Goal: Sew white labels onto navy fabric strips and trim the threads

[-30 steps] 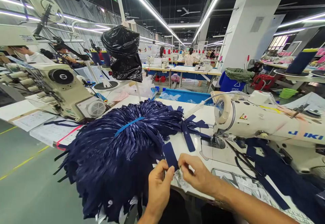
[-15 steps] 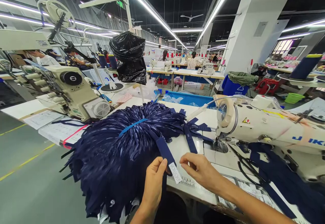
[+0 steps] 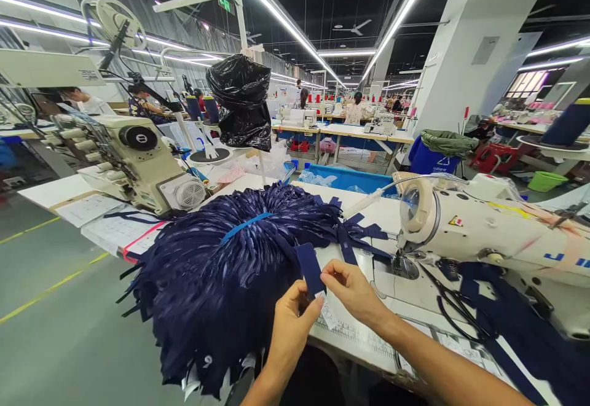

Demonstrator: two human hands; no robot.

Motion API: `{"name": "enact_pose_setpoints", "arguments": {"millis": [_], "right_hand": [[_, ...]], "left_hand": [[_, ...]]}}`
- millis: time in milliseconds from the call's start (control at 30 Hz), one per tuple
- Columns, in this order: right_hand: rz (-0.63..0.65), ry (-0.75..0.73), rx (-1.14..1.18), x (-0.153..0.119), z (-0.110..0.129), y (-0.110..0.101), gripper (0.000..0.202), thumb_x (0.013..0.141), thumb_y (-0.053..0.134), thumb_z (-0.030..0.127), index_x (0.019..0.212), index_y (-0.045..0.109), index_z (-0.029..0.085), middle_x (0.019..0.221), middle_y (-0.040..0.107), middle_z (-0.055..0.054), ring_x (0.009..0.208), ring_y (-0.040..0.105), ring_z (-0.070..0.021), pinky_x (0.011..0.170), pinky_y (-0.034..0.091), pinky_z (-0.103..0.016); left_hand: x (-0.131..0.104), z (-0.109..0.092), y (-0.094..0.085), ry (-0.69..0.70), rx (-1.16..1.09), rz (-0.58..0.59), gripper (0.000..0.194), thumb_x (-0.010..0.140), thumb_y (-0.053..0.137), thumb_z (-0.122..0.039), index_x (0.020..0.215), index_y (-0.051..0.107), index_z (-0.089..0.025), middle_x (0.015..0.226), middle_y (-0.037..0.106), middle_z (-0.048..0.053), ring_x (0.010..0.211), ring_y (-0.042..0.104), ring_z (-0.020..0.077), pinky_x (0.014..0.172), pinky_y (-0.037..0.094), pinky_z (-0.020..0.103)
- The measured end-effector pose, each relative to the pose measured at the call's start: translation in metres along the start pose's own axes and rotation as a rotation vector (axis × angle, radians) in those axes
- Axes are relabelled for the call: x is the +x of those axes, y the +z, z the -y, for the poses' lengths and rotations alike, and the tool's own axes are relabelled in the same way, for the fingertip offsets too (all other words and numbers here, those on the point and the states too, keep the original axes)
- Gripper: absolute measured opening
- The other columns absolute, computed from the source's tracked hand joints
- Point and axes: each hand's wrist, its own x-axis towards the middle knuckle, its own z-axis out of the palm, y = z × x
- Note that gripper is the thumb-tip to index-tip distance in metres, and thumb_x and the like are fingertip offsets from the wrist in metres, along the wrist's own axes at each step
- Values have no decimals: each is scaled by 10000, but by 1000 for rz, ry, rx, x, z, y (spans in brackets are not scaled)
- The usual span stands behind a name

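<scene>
A navy fabric strip (image 3: 308,266) hangs between my hands, with a white printed label (image 3: 328,315) at its lower end. My left hand (image 3: 295,314) pinches the strip and label from the left, its thumb at the label's top edge. From the right, my right hand (image 3: 353,286) pinches the strip's edge just above the label. Close by on the left lies a big bundle of navy strips (image 3: 198,283), bound across its top by a blue tie (image 3: 246,228). White label ends poke out along its bottom.
To the right stands a white sewing machine (image 3: 479,225), navy fabric (image 3: 511,308) draped beside it. Another machine (image 3: 138,160) is at the left. A printed ruler (image 3: 354,337) runs along the table's front edge. A blue bin (image 3: 350,179) sits behind the table; people work farther back.
My right hand has moved left and closed on the strip's edge. My left hand has shifted slightly right and up, its thumb now over the label's top. The view has shifted a little.
</scene>
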Motion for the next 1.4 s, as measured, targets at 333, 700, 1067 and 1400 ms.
{"name": "enact_pose_setpoints", "arguments": {"millis": [333, 700, 1067, 1400], "right_hand": [[-66, -19, -6, -1, -9, -1, 213, 743, 460, 331, 605, 465, 170, 546, 360, 42, 528, 316, -94, 506, 287, -238], [-187, -152, -59, -2, -18, -8, 119, 769, 479, 277, 755, 538, 175, 669, 488, 10, 607, 428, -117, 595, 378, -258], [-76, -73, -1, -3, -8, -3, 196, 769, 441, 297, 610, 440, 182, 582, 417, 25, 562, 385, -107, 479, 304, -220], [146, 93, 132, -20, -4, -20, 217, 724, 507, 333, 615, 559, 152, 549, 458, 29, 520, 366, -88, 508, 294, -227]], "left_hand": [[3, 0, 10, -74, -71, -90, 252, 647, 655, -370, 632, 550, -141, 583, 522, -14, 561, 468, 112, 556, 398, 211], [4, 0, 8, -126, -186, -124, 267, 627, 684, -359, 629, 529, -142, 578, 516, -32, 532, 442, 83, 526, 369, 189], [3, 7, 3, 413, 277, -221, 34, 682, 634, -194, 690, 604, -179, 626, 553, -7, 588, 505, 118, 547, 415, 210], [6, 16, -6, 1178, 678, -190, 373, 664, 509, 75, 884, 560, -221, 752, 546, 0, 713, 562, 129, 611, 508, 272]]}}
